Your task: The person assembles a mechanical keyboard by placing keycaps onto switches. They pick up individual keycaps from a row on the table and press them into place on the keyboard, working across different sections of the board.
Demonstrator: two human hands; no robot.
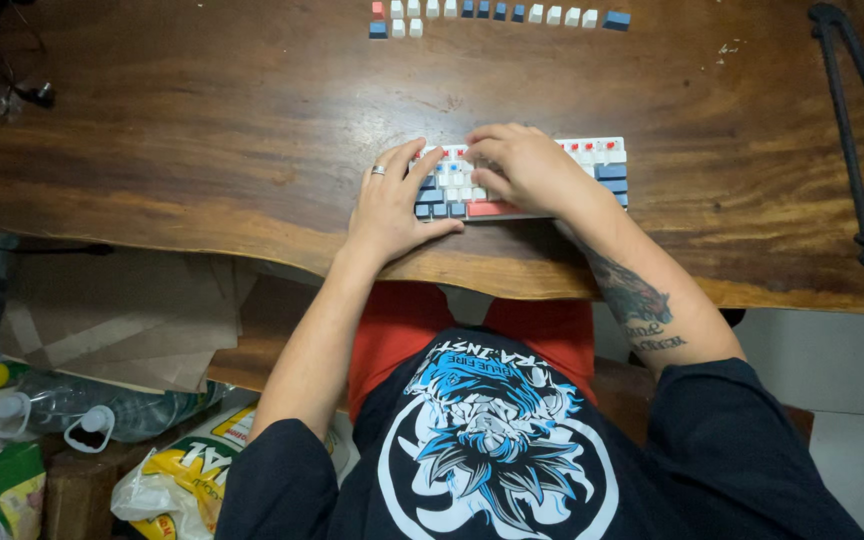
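Keyboard [592, 165] on bench [202, 130]: my left hand [392, 200] flat, steadying edge; my right hand [522, 165] fingers curled together over keycap; step: working caps; 2 rows loose keycaps [497, 14] beyond.

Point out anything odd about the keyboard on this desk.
The keyboard is partly bare: several spots in its top rows show exposed switches with no caps. Loose keycaps lie in rows at the desk's far edge. The left hand and right hand rest on the keyboard.
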